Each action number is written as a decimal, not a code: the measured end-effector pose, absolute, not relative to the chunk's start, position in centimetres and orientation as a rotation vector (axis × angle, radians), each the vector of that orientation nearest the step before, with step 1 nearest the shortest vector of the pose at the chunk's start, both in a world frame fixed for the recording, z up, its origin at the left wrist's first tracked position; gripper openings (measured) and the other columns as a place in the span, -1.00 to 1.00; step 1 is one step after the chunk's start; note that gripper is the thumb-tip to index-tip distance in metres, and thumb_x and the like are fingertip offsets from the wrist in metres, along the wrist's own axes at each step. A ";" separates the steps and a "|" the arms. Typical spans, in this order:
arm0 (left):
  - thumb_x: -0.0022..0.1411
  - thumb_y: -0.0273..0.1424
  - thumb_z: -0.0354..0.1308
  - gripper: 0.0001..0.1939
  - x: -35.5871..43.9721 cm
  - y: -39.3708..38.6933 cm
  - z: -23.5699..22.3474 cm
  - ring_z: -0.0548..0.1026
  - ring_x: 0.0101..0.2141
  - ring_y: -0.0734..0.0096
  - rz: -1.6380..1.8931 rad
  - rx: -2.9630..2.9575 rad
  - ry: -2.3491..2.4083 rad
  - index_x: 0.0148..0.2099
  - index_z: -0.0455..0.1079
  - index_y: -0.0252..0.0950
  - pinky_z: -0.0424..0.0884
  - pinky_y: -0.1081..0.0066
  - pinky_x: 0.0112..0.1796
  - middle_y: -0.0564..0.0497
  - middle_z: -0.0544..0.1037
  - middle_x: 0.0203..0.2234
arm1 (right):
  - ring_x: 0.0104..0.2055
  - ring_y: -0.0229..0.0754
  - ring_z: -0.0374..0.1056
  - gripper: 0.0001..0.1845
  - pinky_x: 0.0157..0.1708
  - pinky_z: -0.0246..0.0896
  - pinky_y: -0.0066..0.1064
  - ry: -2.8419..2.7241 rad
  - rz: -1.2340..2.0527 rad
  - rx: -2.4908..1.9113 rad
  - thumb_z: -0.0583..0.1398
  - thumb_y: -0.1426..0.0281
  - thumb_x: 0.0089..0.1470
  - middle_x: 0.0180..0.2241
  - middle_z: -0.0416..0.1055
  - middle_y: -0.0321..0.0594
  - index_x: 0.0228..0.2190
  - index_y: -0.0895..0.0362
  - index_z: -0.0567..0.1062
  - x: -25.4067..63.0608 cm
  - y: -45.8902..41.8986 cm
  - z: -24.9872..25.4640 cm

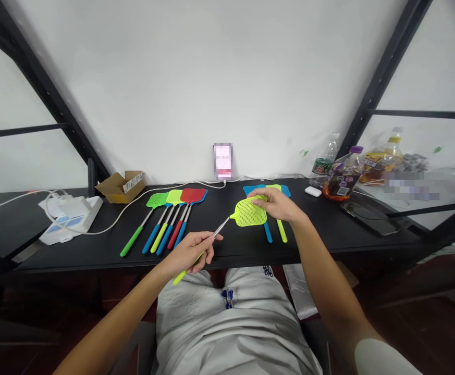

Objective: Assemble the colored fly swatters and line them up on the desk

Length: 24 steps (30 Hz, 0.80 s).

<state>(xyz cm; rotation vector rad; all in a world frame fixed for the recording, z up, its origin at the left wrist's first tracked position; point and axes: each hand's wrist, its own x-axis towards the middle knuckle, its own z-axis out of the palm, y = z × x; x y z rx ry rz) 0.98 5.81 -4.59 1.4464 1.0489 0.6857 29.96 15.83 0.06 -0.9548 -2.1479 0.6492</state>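
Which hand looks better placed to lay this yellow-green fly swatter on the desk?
Probably the right hand: it sits on the swatter's mesh head, above the black desk. The left hand grips the metal shaft near the desk's front edge, so it seems less well placed.

A black surface (313, 224) carries a fanned row of fly swatters (174, 197), their green, yellow and red heads overlapping and their handles pointing toward the front edge. Just right lie blue and yellow swatters (268, 232). Further left sit a cardboard box (121, 187) and a white power strip (71, 219). A blurred upright phone (223, 161), a water bottle (324, 160), a brown bottle (342, 174), a small white case (312, 191) and a dark flat phone (368, 217) occupy the back and right.
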 end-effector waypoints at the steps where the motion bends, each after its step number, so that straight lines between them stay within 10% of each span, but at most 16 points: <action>1: 0.36 -0.06 0.04 -0.51 1.0 5.8 -4.6 0.20 -0.79 0.64 0.683 1.451 1.046 0.11 0.35 -0.34 -0.01 0.58 -0.76 0.12 0.43 -0.57 | -0.15 -0.06 0.43 -0.72 -0.15 0.29 -0.20 -2.146 0.669 -0.945 0.15 0.28 0.19 -0.19 0.55 -0.14 -0.18 0.13 0.59 30.0 15.9 0.0; 24: 0.36 -0.05 0.05 -0.47 1.0 5.6 -4.3 0.09 -0.77 0.70 0.590 1.550 1.064 0.15 0.39 -0.35 -0.07 0.59 -0.73 0.15 0.38 -0.61 | -0.03 -0.03 0.40 -0.75 -0.02 0.26 -0.14 -2.045 0.693 -0.919 0.26 0.29 0.10 -0.07 0.50 -0.14 -0.17 0.10 0.54 30.0 15.6 0.2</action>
